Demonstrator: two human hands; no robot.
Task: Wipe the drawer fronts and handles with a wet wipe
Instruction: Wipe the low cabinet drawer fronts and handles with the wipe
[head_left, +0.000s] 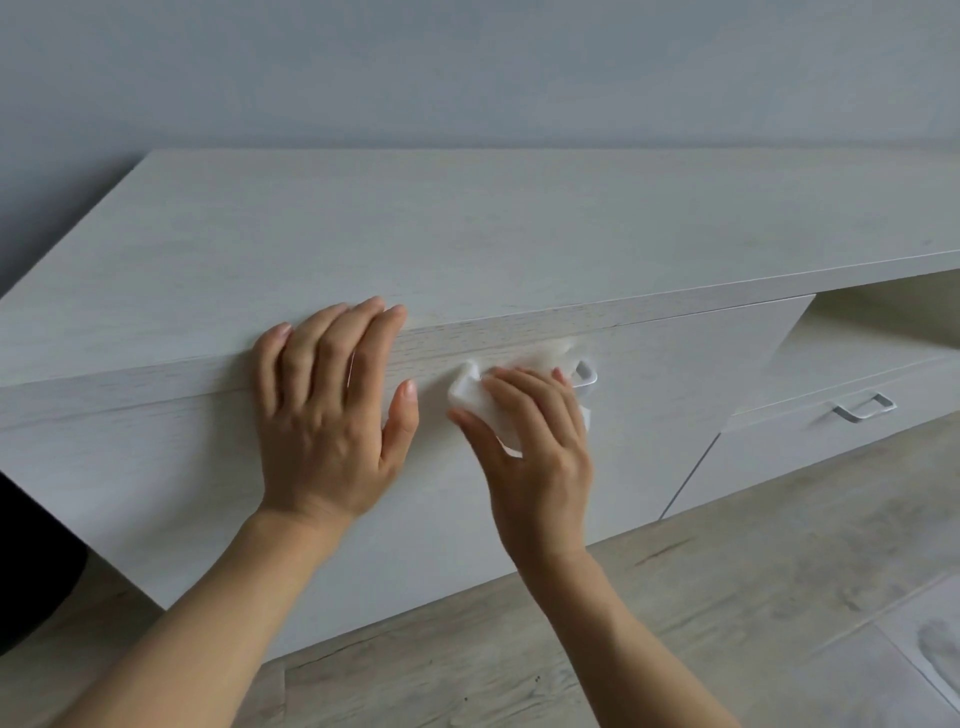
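1. Left hand (327, 415) lies flat, fingers straight, on the cabinet (467, 234) top's near edge.
2. Right hand (535, 447) grips the wet wipe (475, 397), pressing it against the handle (587, 376) of the left drawer front (675, 405).

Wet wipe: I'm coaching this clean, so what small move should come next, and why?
Probably slide the wet wipe rightward along the handle. The right hand holds it over the handle's left part, while the metal right end shows bare; the left hand rests flat on the cabinet top.
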